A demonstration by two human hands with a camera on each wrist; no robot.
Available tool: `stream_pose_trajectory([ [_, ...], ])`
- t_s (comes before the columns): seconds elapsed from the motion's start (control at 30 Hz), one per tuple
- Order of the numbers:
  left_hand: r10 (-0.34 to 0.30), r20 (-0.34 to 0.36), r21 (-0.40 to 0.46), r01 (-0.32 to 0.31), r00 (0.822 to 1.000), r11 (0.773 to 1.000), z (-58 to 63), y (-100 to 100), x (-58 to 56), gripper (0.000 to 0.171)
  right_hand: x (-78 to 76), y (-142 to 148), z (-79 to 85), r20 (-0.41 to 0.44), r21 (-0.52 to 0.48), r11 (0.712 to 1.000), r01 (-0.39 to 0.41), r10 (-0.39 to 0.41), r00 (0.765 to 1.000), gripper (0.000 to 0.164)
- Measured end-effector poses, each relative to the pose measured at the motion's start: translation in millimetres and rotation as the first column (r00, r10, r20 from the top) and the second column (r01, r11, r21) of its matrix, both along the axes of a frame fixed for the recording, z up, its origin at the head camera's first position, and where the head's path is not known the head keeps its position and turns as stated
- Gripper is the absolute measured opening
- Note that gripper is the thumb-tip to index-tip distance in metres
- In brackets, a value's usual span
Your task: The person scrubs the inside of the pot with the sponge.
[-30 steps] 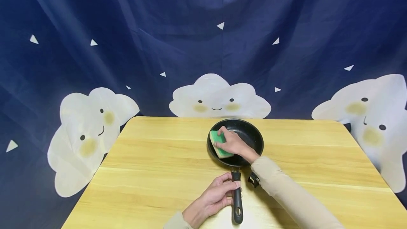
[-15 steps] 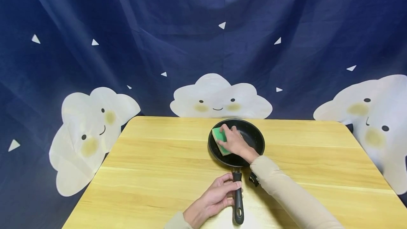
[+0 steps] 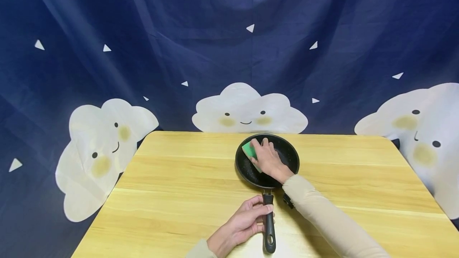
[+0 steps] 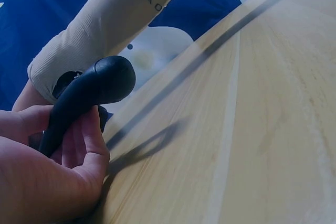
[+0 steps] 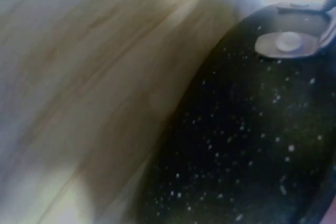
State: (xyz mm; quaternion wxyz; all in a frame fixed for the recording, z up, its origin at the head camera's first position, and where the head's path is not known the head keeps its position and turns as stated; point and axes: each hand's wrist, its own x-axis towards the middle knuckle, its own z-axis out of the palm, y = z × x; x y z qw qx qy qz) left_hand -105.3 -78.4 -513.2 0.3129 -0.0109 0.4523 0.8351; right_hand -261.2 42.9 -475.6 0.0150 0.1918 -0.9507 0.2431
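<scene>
A black frying pan (image 3: 251,176) stands on the wooden table, its handle (image 3: 269,230) pointing toward me. My left hand (image 3: 244,220) grips that handle, thumb on top and fingers curled beneath; the left wrist view shows the handle (image 4: 113,80) between thumb and fingers. Inside the pan, my right hand (image 3: 269,160) holds a green sponge (image 3: 248,149) with a pale underside against the left part of the pan floor. The hand covers part of the sponge. In the right wrist view, the pan's speckled outer wall (image 5: 236,129) and a metal handle mount (image 5: 286,44) fill the right side.
The wooden table (image 3: 172,178) spreads to both sides of the pan. Behind it hangs a dark blue curtain (image 3: 215,43) with white clouds and triangles. The right sleeve (image 3: 330,218) crosses low over the table, with a small black device (image 3: 288,201) under the wrist.
My right hand has slid the sponge a little away from me and to the right inside the pan. The left hand keeps its grip on the handle, nearly still.
</scene>
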Motion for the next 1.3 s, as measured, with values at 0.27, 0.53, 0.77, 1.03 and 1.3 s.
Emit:
stream_pose_trajectory([
  [0.27, 0.004, 0.007, -0.004, -0.004, 1.000, 1.000, 0.1, 0, 0.4, 0.018, -1.8, 3, -1.9, -0.072, 0.100, 0.995, 0.010, -0.002, 0.997, 0.040],
  [0.53, 0.017, -0.004, -0.028, -0.017, 1.000, 0.999, 1.7, 2, 2.2, 0.017, -0.4, 7, -0.5, -0.151, 0.169, 0.985, 0.016, 0.010, 0.989, 0.044],
  [0.77, 0.028, -0.012, -0.034, -0.028, 1.000, 0.999, 2.9, 2, 3.2, 0.017, -0.6, 10, -0.6, -0.196, 0.229, 0.973, 0.041, 0.005, 0.981, 0.042],
  [1.03, 0.041, 0.000, -0.050, -0.041, 0.999, 0.998, 3.3, 4, 2.8, 0.018, -1.9, 18, 0.4, -0.196, 0.310, 0.948, 0.074, -0.012, 0.980, 0.042],
  [1.3, 0.050, 0.016, -0.072, -0.049, 0.999, 0.996, 4.3, 4, 2.4, 0.019, -2.1, 29, 3.1, -0.172, 0.340, 0.937, 0.082, -0.024, 0.985, 0.043],
])
